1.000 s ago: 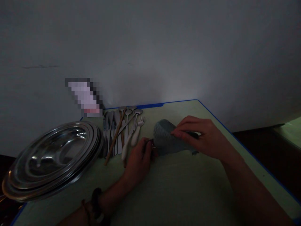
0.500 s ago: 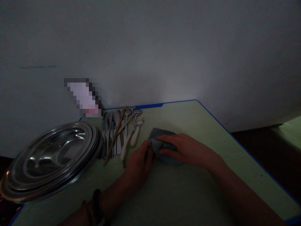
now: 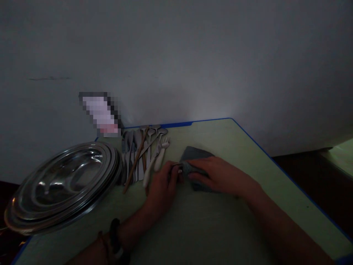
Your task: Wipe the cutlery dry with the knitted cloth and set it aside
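My left hand (image 3: 162, 180) is closed on a small piece of metal cutlery (image 3: 179, 170). Only a thin shiny bit of it shows between the fingers, so its exact kind is hidden. A grey-blue cloth (image 3: 196, 151) is pinched in my right hand (image 3: 213, 171), folded around the cutlery's other end just right of my left fingers. The cloth's loose parts spread behind and below the right fingers. To the left of my hands lies a row of cutlery, with knives, spoons (image 3: 162, 131), a white-handled fork (image 3: 160, 158) and wooden chopsticks (image 3: 135, 162).
Stacked shiny metal plates (image 3: 91, 200) stand at the left of the pale table (image 3: 226, 228). A blurred-out upright device (image 3: 100, 114) leans near the wall (image 3: 176, 66). Blue edging (image 3: 292, 187) runs along the table's rim.
My right hand and the cloth have slid slightly right, away from my left hand, so more metal shows between them. The cloth is more spread out at its lower side.
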The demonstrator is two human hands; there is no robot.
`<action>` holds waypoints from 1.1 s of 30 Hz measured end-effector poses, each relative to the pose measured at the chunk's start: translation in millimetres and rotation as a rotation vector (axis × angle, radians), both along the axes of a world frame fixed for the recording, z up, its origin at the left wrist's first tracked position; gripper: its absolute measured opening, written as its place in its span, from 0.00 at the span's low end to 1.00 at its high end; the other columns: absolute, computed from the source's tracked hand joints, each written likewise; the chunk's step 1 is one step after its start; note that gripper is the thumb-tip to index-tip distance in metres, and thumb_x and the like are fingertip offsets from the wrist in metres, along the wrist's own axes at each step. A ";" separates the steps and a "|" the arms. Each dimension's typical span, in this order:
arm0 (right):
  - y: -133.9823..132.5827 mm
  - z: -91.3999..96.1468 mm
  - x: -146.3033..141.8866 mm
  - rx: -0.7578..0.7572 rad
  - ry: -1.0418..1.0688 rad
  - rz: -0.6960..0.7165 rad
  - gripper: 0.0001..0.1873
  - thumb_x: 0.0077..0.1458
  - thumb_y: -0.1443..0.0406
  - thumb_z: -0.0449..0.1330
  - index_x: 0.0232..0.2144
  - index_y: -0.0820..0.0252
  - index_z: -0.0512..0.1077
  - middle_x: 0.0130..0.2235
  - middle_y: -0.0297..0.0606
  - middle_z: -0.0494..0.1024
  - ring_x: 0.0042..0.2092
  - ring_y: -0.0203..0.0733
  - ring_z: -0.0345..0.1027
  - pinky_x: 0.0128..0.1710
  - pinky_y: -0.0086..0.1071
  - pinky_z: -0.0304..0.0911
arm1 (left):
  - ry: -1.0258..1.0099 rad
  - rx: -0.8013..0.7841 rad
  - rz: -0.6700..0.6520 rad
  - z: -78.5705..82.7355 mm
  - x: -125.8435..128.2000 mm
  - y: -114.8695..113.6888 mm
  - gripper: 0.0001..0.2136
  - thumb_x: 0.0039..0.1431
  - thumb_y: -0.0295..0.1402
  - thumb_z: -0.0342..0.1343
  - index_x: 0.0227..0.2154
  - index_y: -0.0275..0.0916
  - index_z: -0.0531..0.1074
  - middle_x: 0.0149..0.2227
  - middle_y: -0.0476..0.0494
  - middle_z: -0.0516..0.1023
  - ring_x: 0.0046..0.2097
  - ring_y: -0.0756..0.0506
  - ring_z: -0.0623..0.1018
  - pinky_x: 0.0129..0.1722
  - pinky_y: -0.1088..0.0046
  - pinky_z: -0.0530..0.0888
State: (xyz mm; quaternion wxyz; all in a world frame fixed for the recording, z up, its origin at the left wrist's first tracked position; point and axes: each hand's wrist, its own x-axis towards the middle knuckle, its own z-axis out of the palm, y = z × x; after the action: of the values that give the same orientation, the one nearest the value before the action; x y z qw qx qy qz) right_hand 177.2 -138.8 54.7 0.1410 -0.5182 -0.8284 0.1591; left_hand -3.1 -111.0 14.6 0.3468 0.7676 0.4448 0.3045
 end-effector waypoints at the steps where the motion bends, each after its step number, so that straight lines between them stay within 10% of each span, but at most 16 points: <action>1: 0.0 -2.2 -2.8 -0.012 -0.026 -0.011 0.18 0.58 0.56 0.49 0.46 0.60 0.68 0.43 0.43 0.76 0.43 0.44 0.68 0.40 0.34 0.57 | 0.000 0.023 -0.031 -0.9 0.0 -0.9 0.10 0.63 0.33 0.40 0.28 0.40 0.63 0.23 0.53 0.70 0.25 0.50 0.71 0.25 0.77 0.65; 11: 1.4 -4.5 -6.6 -0.028 -0.131 0.028 0.09 0.57 0.63 0.52 0.31 0.61 0.69 0.30 0.38 0.76 0.31 0.38 0.67 0.29 0.29 0.49 | 0.426 0.350 -0.244 -4.7 -4.0 -1.0 0.11 0.63 0.36 0.41 0.31 0.39 0.64 0.27 0.45 0.74 0.27 0.46 0.73 0.26 0.73 0.64; 25: 1.7 11.5 54.0 -0.492 0.212 -0.075 0.20 0.51 0.50 0.54 0.29 0.60 0.74 0.24 0.30 0.70 0.25 0.33 0.60 0.24 0.26 0.52 | 0.335 0.139 -0.134 -6.5 1.6 0.0 0.15 0.64 0.36 0.40 0.25 0.39 0.66 0.19 0.52 0.69 0.22 0.50 0.70 0.23 0.77 0.59; 33: 5.4 -7.2 10.0 -0.210 -0.068 0.033 0.19 0.55 0.54 0.51 0.29 0.63 0.73 0.26 0.38 0.73 0.28 0.37 0.64 0.27 0.29 0.51 | 0.346 0.166 -0.177 -10.5 -1.0 -2.7 0.13 0.63 0.35 0.40 0.25 0.39 0.65 0.20 0.51 0.70 0.22 0.49 0.70 0.23 0.76 0.59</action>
State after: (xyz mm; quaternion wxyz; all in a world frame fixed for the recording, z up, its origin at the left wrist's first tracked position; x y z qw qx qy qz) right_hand 187.1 -133.5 47.5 0.0551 -0.5217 -0.8199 0.2294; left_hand -4.1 -113.7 4.1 0.2261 0.8704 0.4020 0.1724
